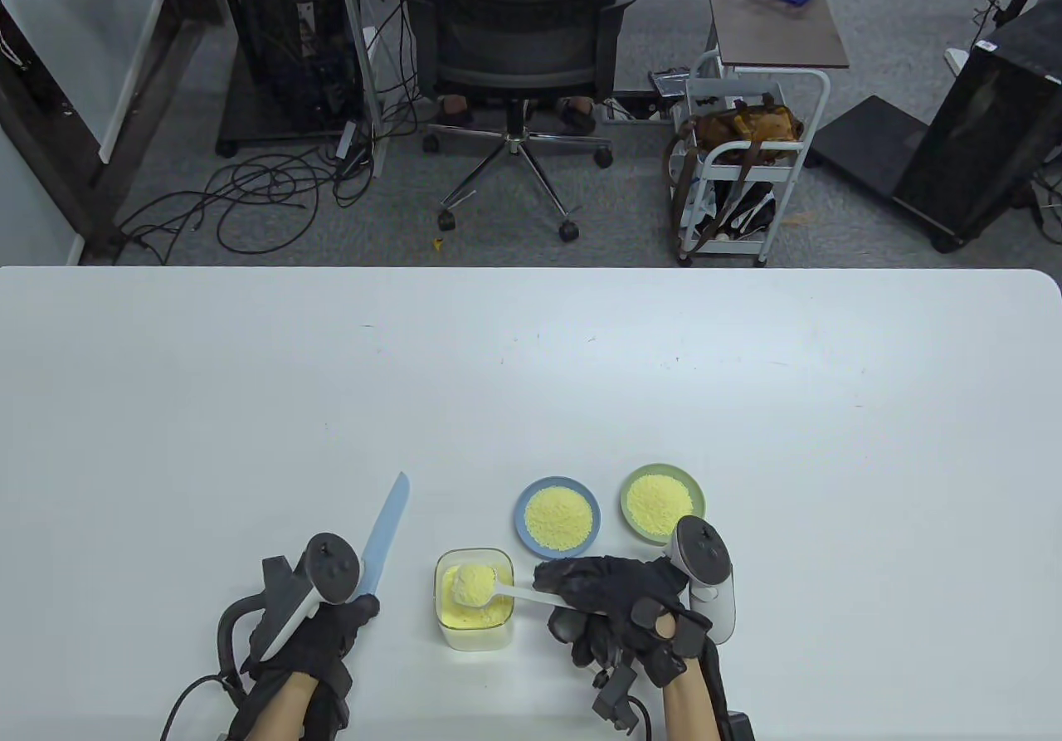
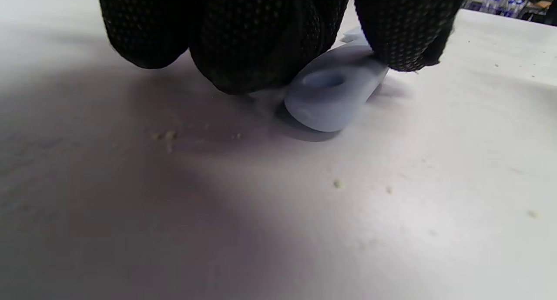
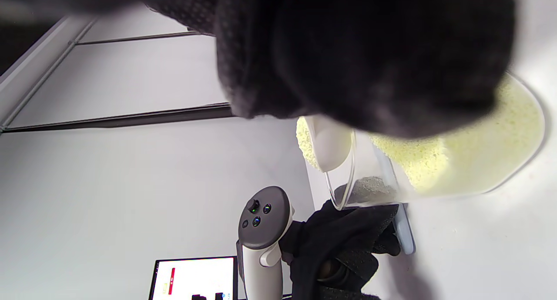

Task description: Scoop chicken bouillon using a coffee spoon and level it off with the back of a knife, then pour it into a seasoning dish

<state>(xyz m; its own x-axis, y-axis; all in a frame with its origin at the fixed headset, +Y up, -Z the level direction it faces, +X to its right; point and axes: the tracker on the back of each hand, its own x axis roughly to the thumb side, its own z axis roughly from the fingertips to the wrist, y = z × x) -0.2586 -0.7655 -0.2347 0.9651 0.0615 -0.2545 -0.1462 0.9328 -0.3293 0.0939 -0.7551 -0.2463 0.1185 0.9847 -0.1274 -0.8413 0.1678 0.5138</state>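
Note:
A clear square container (image 1: pixel 474 600) of yellow chicken bouillon stands at the table's near edge. Above it my right hand (image 1: pixel 606 604) holds a white coffee spoon (image 1: pixel 498 588) by its handle, its bowl heaped with bouillon. In the right wrist view the spoon bowl (image 3: pixel 328 145) hangs over the container (image 3: pixel 478 161). To the left, my left hand (image 1: pixel 332 621) grips the handle of a pale blue knife (image 1: pixel 386 529) that lies on the table, blade pointing away. The knife's handle end (image 2: pixel 333 95) shows under my gloved fingers (image 2: pixel 256 39) in the left wrist view.
A blue seasoning dish (image 1: pixel 557 517) and a green seasoning dish (image 1: pixel 662 502), both holding yellow bouillon, stand just behind the container. Small grains (image 2: pixel 337 183) lie scattered on the white table (image 1: pixel 531 376). An office chair and a cart stand beyond the far edge.

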